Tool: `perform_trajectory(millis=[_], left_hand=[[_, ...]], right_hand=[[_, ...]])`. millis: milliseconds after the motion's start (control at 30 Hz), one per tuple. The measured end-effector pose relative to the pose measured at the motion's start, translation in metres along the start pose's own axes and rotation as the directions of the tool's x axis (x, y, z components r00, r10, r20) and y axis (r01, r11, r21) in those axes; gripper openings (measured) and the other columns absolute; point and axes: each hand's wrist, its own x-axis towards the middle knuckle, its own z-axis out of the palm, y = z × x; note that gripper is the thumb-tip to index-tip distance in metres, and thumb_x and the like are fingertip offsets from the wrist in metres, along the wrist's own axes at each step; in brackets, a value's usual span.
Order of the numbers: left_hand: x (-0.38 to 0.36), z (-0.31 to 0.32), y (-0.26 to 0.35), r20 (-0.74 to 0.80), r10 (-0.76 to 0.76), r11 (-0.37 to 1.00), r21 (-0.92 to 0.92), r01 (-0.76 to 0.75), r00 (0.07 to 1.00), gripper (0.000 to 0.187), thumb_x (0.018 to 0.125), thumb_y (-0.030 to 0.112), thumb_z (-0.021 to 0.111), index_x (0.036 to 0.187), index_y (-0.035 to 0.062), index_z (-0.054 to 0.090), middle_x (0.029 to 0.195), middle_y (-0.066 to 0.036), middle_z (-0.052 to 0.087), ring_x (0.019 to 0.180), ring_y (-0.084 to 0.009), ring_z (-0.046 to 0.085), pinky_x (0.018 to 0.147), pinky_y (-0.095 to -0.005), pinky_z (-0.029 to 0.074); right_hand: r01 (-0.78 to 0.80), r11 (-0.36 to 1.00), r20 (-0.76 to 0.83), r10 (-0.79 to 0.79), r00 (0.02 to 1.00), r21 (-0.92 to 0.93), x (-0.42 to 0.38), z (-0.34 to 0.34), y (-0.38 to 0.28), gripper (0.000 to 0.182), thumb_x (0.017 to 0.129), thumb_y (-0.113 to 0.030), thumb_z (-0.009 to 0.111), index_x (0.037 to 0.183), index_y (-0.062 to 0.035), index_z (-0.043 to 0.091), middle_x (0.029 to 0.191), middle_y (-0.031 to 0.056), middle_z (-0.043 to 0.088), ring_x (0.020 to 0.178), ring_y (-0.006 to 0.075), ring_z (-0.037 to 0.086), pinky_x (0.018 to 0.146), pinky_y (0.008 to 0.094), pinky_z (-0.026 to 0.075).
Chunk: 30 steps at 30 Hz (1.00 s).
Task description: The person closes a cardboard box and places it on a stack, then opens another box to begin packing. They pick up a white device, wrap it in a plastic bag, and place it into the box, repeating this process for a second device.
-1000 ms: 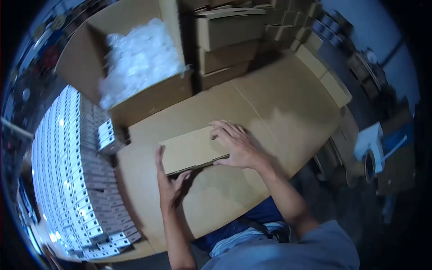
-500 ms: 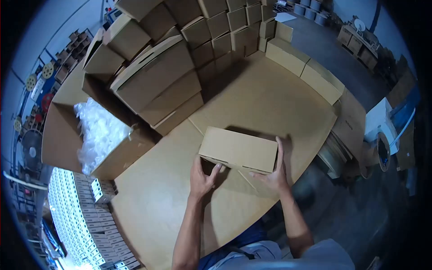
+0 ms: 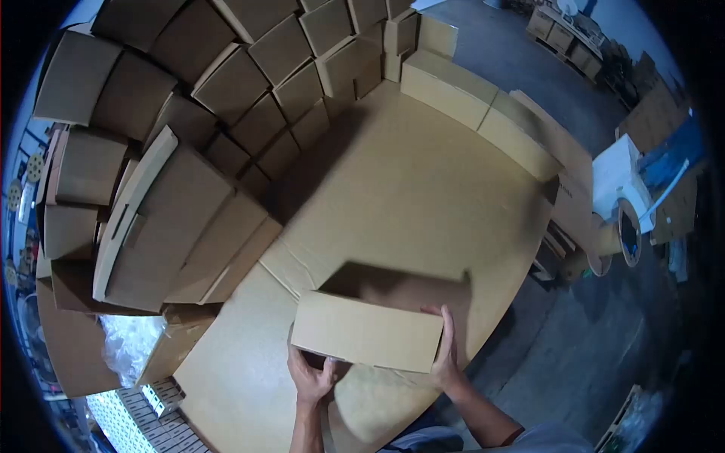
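Cardboard box lifted clear of the table, one hand at each end.

The cardboard box (image 3: 368, 332) now hangs above the cardboard-covered table (image 3: 423, 189), where half a second ago it sat lower and farther out; it looks ready to be carried off. The left hand (image 3: 311, 375) grips under its near-left corner, the right hand (image 3: 447, 353) clasps its right end. Stacked cartons (image 3: 189, 151) rise to the left.

Cardboard-covered table (image 3: 423, 174), stacked boxes (image 3: 189, 151), grey floor (image 3: 589, 355)
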Motion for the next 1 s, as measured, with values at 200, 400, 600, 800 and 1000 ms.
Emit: perform_trajectory(millis=[200,400,600,800,1000], left_hand=[[-0.002,-0.004,-0.003,-0.015,-0.040,0.994,0.101,0.042,0.999,0.087,0.083,0.040,0.078,0.144,-0.0095,0.042,0.133,-0.028,0.057,0.118,-0.0388,0.063,0.101,-0.0450,0.050],[0.019,0.002,0.011,0.011,0.016,0.996,0.085,-0.017,1.000,0.083,0.083,0.035,0.076,0.144,-0.0094,0.041,0.135,-0.027,0.055,0.123,-0.0386,0.058,0.106,-0.0454,0.045],[0.160,0.084,0.017,0.255,0.144,0.987,-0.111,-0.119,0.956,0.081,0.087,0.017,0.070,0.153,-0.0079,0.029,0.140,-0.027,0.052,0.132,-0.0356,0.051,0.115,-0.0451,0.038],[0.345,0.199,0.029,0.358,0.339,0.923,-0.304,-0.235,0.870,0.079,0.099,0.025,0.070,0.158,-0.0039,0.027,0.156,-0.025,0.042,0.143,-0.0350,0.044,0.118,-0.0457,0.036],[0.402,0.243,0.027,0.306,0.302,0.943,-0.233,-0.237,0.903,0.077,0.102,0.024,0.065,0.161,-0.0002,0.022,0.157,-0.023,0.042,0.144,-0.0308,0.042,0.120,-0.0438,0.033]], right_hand=[[0.019,0.999,0.011,-0.019,1.000,0.034,-0.003,0.006,0.006,0.115,0.076,-0.032,0.091,0.158,0.0008,0.018,0.140,0.0321,0.051,0.124,0.0471,0.056,0.104,0.0525,0.047],[-0.007,0.999,-0.002,0.007,1.000,-0.046,0.012,0.001,-0.011,0.125,0.072,-0.033,0.095,0.159,0.0008,0.012,0.147,0.0305,0.047,0.128,0.0435,0.057,0.107,0.0491,0.048],[-0.297,0.932,-0.211,0.253,0.944,-0.210,0.098,-0.025,-0.006,0.133,0.066,-0.024,0.097,0.163,0.0002,0.010,0.150,0.0285,0.046,0.136,0.0426,0.050,0.113,0.0457,0.043],[-0.186,0.982,-0.359,0.158,0.920,-0.045,0.256,-0.073,0.068,0.118,0.082,-0.021,0.085,0.164,-0.0019,0.001,0.155,0.0258,0.044,0.143,0.0387,0.045,0.117,0.0460,0.039],[-0.101,0.985,-0.457,0.027,0.889,-0.137,0.309,-0.059,0.100,0.111,0.090,-0.016,0.079,0.164,-0.0042,-0.002,0.167,0.0305,0.015,0.150,0.0464,0.031,0.122,0.0479,0.035]])
